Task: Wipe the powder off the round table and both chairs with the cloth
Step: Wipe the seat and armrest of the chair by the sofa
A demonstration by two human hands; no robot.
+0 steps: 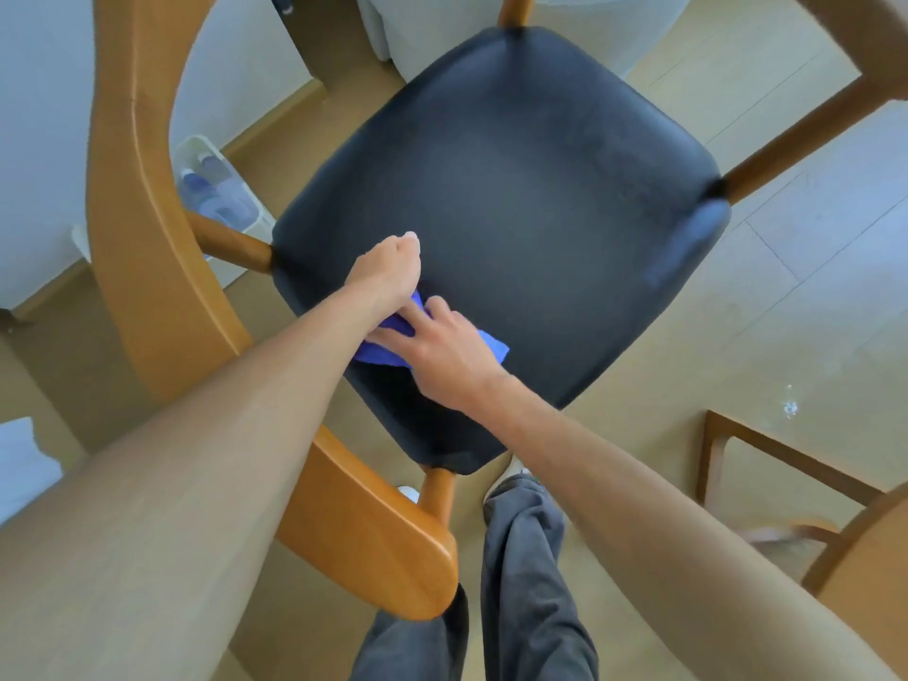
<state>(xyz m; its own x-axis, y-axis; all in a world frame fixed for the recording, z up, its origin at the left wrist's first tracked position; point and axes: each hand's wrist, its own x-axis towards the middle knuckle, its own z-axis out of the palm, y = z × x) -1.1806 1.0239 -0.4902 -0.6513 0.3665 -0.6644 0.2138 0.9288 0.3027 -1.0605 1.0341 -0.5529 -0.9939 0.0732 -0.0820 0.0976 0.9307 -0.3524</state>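
A wooden chair with a black padded seat (516,189) fills the view below me, its curved wooden backrest (137,238) to the left. A blue cloth (491,350) lies on the seat's near left part. My right hand (442,353) presses flat on the cloth, fingers spread and pointing left. My left hand (390,272) is just beyond it with curled fingers, and it appears to grip the cloth's far end. Most of the cloth is hidden under both hands. The seat looks faintly dusty toward its far right.
A second wooden chair (855,557) stands at the lower right. A wooden edge and leg (806,125) cross the upper right. A clear plastic bin (216,189) sits on the floor behind the backrest. White specks (790,407) lie on the floor at right. My legs stand below the seat.
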